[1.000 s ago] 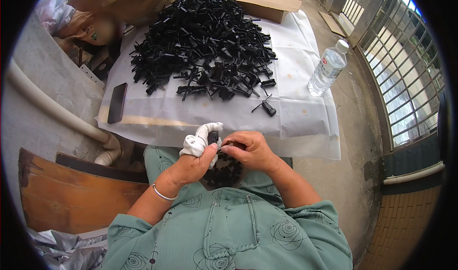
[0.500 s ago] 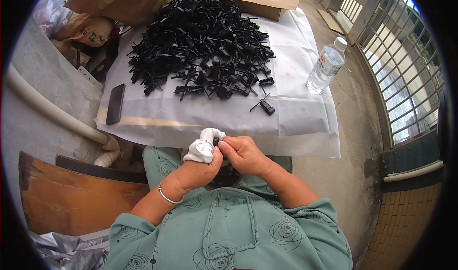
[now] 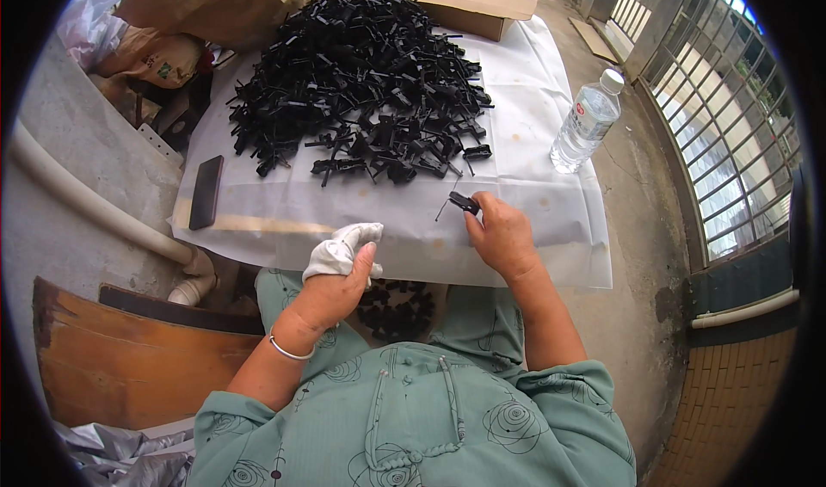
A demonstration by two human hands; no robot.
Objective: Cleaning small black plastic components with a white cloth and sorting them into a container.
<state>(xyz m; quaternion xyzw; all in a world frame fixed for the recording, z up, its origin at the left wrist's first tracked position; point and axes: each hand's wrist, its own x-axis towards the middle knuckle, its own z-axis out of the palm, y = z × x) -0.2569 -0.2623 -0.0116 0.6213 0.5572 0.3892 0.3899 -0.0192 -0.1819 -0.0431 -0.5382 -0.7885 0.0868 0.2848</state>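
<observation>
Concrete floor [image 3: 650, 237] flanks a white-sheeted table [image 3: 533, 74] bearing a heap of black plastic parts [image 3: 361, 91]. Near its front edge, the right hand [image 3: 502, 233] pinches one part, and the left hand [image 3: 342, 289] has white cloth [image 3: 342, 248] over its fingers; whether those are clenched, I cannot tell. The pinched black part [image 3: 465, 201], apart from the heap, is best gripped lightly by its body, clear of the thin pin [image 3: 442, 210].

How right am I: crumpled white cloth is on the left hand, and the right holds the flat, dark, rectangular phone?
One slip: the head view shows the right hand holding a small black plastic part; the phone lies apart, at left. The rest stands.
</observation>
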